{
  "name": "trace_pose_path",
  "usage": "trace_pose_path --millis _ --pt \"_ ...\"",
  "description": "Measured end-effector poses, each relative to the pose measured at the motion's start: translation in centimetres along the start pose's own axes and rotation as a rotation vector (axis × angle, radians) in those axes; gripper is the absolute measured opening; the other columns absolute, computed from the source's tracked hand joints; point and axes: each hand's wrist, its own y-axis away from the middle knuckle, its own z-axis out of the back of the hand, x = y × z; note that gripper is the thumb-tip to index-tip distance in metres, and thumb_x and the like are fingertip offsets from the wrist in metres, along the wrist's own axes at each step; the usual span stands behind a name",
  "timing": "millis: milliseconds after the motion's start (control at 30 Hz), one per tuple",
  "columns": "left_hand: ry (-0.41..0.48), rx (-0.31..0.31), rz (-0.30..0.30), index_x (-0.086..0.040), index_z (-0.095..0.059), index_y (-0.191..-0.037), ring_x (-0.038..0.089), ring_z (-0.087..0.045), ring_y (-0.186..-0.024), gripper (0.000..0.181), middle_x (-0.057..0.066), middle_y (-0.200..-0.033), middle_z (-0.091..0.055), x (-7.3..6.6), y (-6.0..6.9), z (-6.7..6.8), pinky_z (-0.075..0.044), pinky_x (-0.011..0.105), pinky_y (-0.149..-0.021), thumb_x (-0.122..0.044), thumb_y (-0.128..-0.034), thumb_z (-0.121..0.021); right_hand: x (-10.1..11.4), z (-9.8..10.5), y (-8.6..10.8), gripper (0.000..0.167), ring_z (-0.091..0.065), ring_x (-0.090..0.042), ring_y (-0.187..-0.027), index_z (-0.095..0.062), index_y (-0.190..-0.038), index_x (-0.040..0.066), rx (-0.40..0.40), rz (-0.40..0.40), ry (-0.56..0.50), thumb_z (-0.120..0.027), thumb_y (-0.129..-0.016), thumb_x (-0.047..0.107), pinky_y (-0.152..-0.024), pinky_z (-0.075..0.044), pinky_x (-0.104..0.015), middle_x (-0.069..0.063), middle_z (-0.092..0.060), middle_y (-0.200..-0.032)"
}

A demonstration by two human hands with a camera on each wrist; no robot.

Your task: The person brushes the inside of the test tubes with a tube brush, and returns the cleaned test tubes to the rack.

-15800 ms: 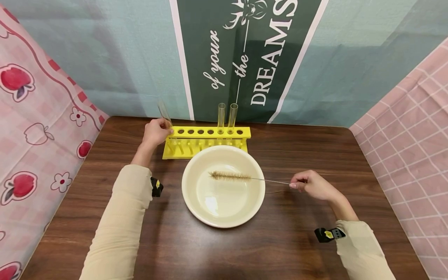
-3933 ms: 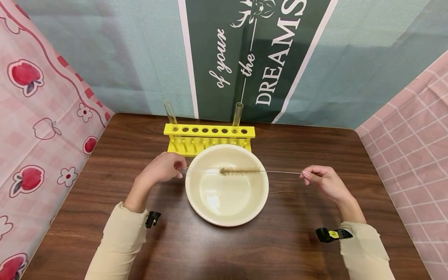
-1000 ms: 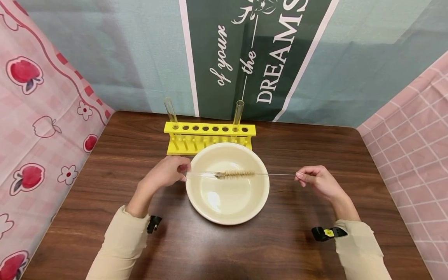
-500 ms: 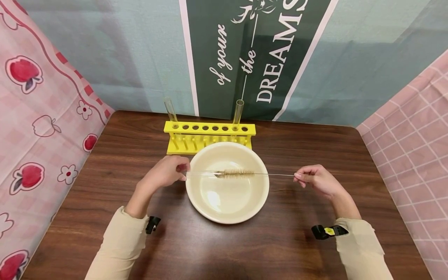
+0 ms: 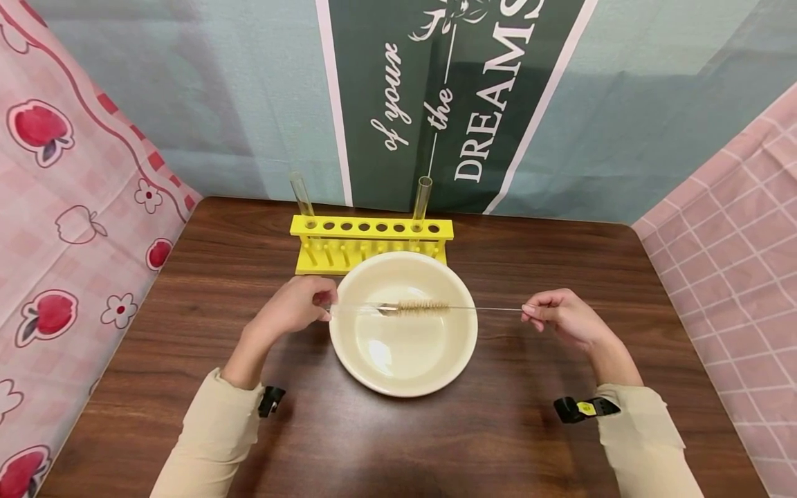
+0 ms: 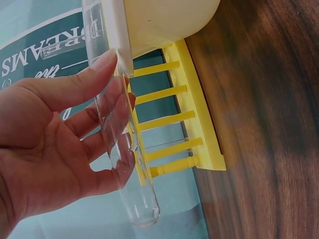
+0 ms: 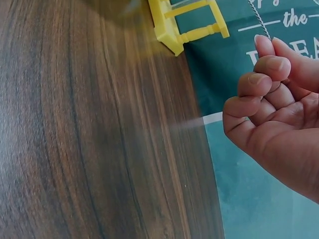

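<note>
My left hand (image 5: 304,304) holds a clear glass test tube (image 5: 360,310) level over the cream basin (image 5: 463,346). In the left wrist view, the thumb and fingers lie around the tube, its rounded bottom (image 6: 144,214) sticking out past them; droplets cling to the glass. My right hand (image 5: 560,318) pinches the twisted wire handle of a test tube brush (image 5: 426,307) between thumb and fingers. The brush's tip sits inside the tube's mouth, its bristles squeezed there; most of the bristles are outside. In the right wrist view, only the wire's end (image 7: 259,19) shows.
Behind the basin stands a yellow test tube rack (image 5: 373,232). One test tube (image 5: 302,200) leans in its left end hole and another test tube (image 5: 421,200) stands near its right end. A patterned cloth (image 5: 62,242) hangs at the left of the wooden table (image 5: 398,449).
One of the two tubes at the rack's right has come into my left hand, which earlier held a tube at the rack's left end. The brush tip has entered the tube's mouth.
</note>
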Motion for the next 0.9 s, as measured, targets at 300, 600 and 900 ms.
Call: trace_pose_path --millis 300,600,900 --pt "-0.007 -0.044 0.013 -0.009 -0.06 -0.078 0.018 -0.045 -0.068 0.018 0.002 -0.068 -0.048 -0.2 -0.2 -0.3 -0.036 0.031 -0.061 0.003 -0.0711 -0.072 0.7 -1.1 -0.9 0.017 -0.048 -0.013 -0.055 -0.061 -0.077 -0.008 -0.011 -0.006 0.011 -0.055 -0.089 0.003 -0.053 -0.04 -0.026 -0.002 -0.052 -0.058" --pt "-0.019 -0.074 0.016 -0.008 -0.059 -0.078 0.019 -0.045 -0.069 0.02 0.002 -0.069 -0.048 -0.6 -0.5 -0.4 -0.035 0.031 -0.061 0.002 -0.0695 -0.073 1.3 -2.0 -1.7 0.017 -0.047 -0.013 -0.054 -0.062 -0.075 -0.006 -0.029 -0.015 0.008 -0.055 -0.088 0.002 -0.055 -0.039 -0.026 -0.003 -0.051 -0.056" --pt "-0.062 -0.123 -0.053 -0.009 -0.056 -0.074 0.018 -0.044 -0.067 0.023 0.003 -0.068 -0.048 -1.1 -0.9 -0.5 -0.035 0.03 -0.059 0.009 -0.0649 -0.067 1.5 -2.7 -2.5 0.017 -0.048 -0.011 -0.053 -0.062 -0.073 -0.005 -0.035 -0.046 0.009 -0.054 -0.087 -0.001 -0.054 -0.041 -0.023 -0.002 -0.053 -0.058"
